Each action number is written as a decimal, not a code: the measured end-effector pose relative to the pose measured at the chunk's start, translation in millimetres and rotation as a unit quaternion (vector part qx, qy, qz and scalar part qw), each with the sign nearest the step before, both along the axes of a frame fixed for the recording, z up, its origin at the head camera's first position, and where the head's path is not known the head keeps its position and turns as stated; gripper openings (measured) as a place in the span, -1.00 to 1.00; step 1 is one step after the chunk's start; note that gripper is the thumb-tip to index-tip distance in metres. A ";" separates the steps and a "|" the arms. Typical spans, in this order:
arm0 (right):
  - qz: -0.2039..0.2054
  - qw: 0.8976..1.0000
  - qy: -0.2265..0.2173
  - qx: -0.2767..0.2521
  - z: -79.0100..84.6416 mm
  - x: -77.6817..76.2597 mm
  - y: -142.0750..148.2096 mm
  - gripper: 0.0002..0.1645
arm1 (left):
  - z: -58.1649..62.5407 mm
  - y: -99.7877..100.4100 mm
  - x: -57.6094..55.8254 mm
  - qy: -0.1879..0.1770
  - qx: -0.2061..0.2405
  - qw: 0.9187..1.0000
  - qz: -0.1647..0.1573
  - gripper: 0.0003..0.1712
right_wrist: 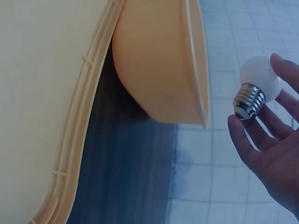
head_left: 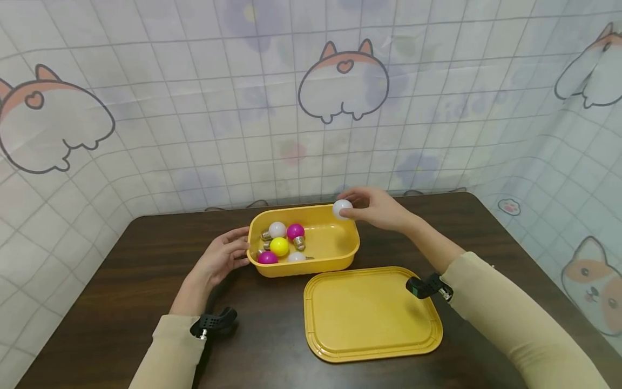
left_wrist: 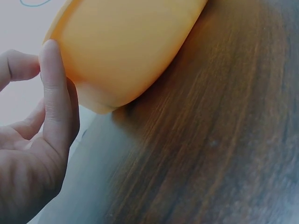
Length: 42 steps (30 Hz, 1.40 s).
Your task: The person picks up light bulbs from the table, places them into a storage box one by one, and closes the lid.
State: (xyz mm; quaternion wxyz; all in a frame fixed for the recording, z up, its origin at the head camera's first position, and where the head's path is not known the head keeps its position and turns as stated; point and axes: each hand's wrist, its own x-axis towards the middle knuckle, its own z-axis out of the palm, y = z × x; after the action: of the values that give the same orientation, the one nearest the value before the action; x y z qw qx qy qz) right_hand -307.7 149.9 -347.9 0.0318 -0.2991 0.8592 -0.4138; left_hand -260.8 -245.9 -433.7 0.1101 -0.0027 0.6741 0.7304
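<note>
A white light bulb [head_left: 342, 209] with a silver screw base is held between the thumb and fingers of my right hand [head_left: 376, 209], above the right end of a yellow plastic box [head_left: 335, 265]. In the right wrist view the bulb [right_wrist: 259, 79] is tilted, its metal base facing down and left. My left hand [head_left: 223, 255] rests its fingertips against the box's left end, on the outside near the rim. Inside the box's left half lie a yellow bulb [head_left: 279, 247], two magenta bulbs including one upright-standing magenta bulb [head_left: 295, 232], and two white bulbs including a rear one [head_left: 277, 229].
A yellow lid [head_left: 371, 313] lies flat on the dark wooden table [head_left: 262, 329], in front of the box and to the right. Behind the table hangs a white gridded cloth [head_left: 218, 135] with cartoon corgi prints. Black bands sit on both wrists.
</note>
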 end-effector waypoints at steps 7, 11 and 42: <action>0.019 1.000 0.012 0.005 3.1 -2.2 -12.6 -0.49 | 1.6 -2.0 0.5 0.009 0.003 1.000 0.003 -0.37; 0.023 1.000 0.018 0.012 0.1 -4.7 -16.3 -0.51 | 1.9 -2.0 1.4 0.011 0.007 1.000 0.001 -0.36; 0.044 0.998 -0.021 0.041 -21.9 -3.6 -50.6 -0.51 | -0.1 -2.4 2.9 -0.003 0.014 1.000 0.001 -0.34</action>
State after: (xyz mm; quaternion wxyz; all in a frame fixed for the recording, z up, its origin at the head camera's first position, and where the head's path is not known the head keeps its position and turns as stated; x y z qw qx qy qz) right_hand -311.3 99.3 -369.8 0.0800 -0.3267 0.8604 -0.3829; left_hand -257.9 -248.3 -433.8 0.1111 -0.0039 0.6636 0.7398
